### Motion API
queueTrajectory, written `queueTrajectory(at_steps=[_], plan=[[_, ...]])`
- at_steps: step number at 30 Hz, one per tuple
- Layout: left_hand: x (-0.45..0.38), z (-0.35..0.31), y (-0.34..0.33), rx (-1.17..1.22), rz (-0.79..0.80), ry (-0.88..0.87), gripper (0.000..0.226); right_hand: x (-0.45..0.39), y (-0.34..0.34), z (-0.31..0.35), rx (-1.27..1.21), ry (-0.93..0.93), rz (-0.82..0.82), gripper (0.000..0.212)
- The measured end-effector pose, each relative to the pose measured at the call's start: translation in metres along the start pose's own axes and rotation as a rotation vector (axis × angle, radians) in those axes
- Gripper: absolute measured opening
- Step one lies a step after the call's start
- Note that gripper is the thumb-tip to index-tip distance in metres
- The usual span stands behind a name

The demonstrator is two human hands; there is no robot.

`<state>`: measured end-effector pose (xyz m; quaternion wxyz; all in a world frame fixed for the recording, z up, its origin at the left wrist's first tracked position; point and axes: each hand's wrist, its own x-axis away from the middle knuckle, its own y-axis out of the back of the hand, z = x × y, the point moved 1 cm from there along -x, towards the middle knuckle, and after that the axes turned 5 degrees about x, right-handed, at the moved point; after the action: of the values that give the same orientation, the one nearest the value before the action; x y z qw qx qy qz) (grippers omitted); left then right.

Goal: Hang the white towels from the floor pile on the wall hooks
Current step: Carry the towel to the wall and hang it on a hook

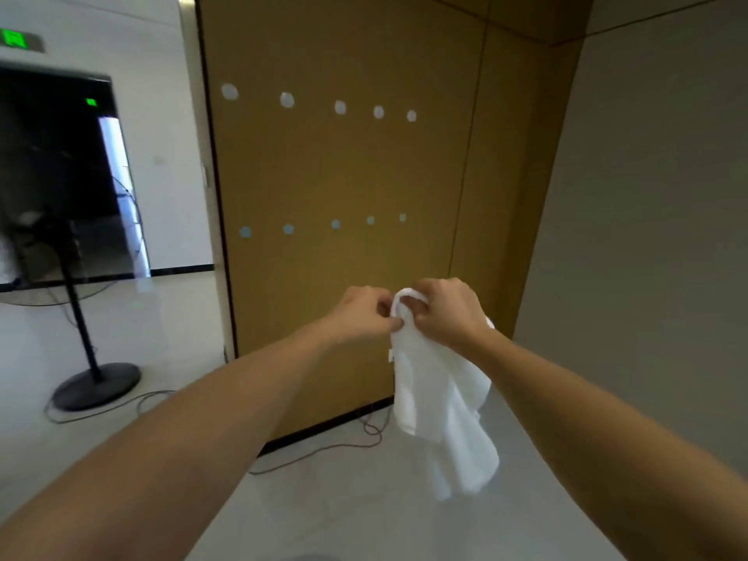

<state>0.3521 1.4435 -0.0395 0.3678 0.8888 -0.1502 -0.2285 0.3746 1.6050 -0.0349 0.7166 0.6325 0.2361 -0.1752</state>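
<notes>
Both hands, left [370, 313] and right [443, 311], pinched the top of a towel [439, 402] hanging below, well short of the hooks [340, 107]; a bunched hold could miss a hook, dropping it

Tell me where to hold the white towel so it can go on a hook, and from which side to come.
Grip the white towel at its bunched top edge, coming from both sides, as the left hand and right hand do now. The rest hangs free below, so a pinched top fold would likely slip over a wall hook.
</notes>
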Motion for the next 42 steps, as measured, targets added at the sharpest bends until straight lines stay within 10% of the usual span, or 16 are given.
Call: queueTrajectory(at_steps=[15, 42], plan=[[-0.183, 0.195, 0.163, 0.034, -0.413, 0.283, 0.021, -0.300, -0.129, 0.098, -0.268, 0.269, -0.010, 0.028], [-0.465, 0.385, 0.493, -0.187, -0.765, -0.149, 0.014, -0.743, -0.236, 0.228, -0.831, 0.410, -0.218, 0.025]])
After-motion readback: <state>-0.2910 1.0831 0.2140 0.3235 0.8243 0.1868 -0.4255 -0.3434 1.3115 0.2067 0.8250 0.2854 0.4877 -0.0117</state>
